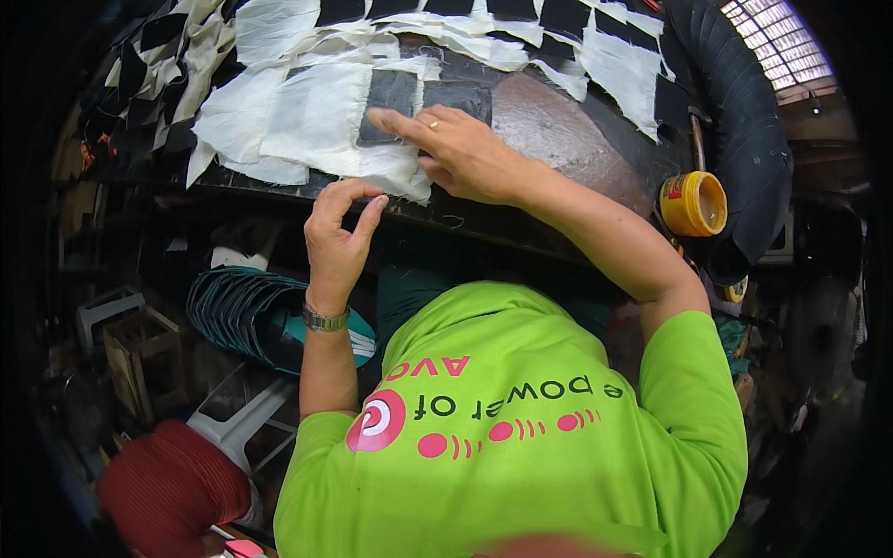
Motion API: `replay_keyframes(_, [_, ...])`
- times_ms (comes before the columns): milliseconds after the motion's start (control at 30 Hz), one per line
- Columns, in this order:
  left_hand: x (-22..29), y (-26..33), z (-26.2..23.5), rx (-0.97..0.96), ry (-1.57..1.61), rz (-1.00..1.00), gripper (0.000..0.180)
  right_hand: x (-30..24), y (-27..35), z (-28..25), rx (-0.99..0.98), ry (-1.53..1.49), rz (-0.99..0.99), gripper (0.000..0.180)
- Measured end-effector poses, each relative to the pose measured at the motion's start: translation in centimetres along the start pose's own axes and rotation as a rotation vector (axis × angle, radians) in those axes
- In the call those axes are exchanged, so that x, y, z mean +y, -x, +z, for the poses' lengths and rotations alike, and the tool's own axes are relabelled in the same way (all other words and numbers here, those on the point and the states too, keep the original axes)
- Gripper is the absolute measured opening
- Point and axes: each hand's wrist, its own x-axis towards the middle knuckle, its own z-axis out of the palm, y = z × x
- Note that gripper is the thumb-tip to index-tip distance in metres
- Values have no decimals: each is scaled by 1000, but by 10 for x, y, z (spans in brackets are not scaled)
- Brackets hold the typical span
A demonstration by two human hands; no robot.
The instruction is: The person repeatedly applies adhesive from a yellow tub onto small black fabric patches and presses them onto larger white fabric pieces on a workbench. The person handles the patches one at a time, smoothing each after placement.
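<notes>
A white frayed cloth piece [312, 116] lies at the front edge of the dark worktable, layered with other white cloth. A dark grey square patch [389, 98] rests on its right part. My right hand [470, 153] reaches over this patch, index finger stretched out on it and the other fingers loosely bent; it holds nothing that I can see. At the table edge, my left hand [337, 237] pinches the near edge of the cloth between thumb and index finger. A second dark patch [458, 98] lies beyond my right hand, partly covered by it.
Rows of white cloth with black squares [446, 37] spread across the far table. A brown shiny slab [558, 130] lies right of my hand. An open yellow jar [693, 205] stands at the right edge, beside stacked black curved pieces [758, 139]. Below left are teal-edged stacked pieces [237, 316] and a grey stool [246, 414].
</notes>
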Motion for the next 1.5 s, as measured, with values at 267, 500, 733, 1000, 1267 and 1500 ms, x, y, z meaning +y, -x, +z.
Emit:
replay_keyframes(267, [-17, -9, 9, -76, -515, 148, 28, 15, -50, 31, -90, 284, -9, 83])
replay_keyframes(500, [-11, -25, 11, -116, -438, 0, 51, 38, -113, -6, 349, 137, 40, 59])
replay_keyframes(733, [-30, -60, 18, -225, -494, -214, 56, 24, -124, -87, 769, -495, 151, 76])
replay_keyframes(1000, [-35, -57, 15, 15, -157, -207, 33, -14, 90, -121, 596, -741, 691, 85])
replay_keyframes(1267, [56, -47, 96, -265, 116, 376, 29, -50, 176, -113, 185, 476, 884, 96])
replay_keyframes(1500, [60, -28, 139, -547, -302, 634, 62, -33, 220, -208, 173, 940, 924, 48])
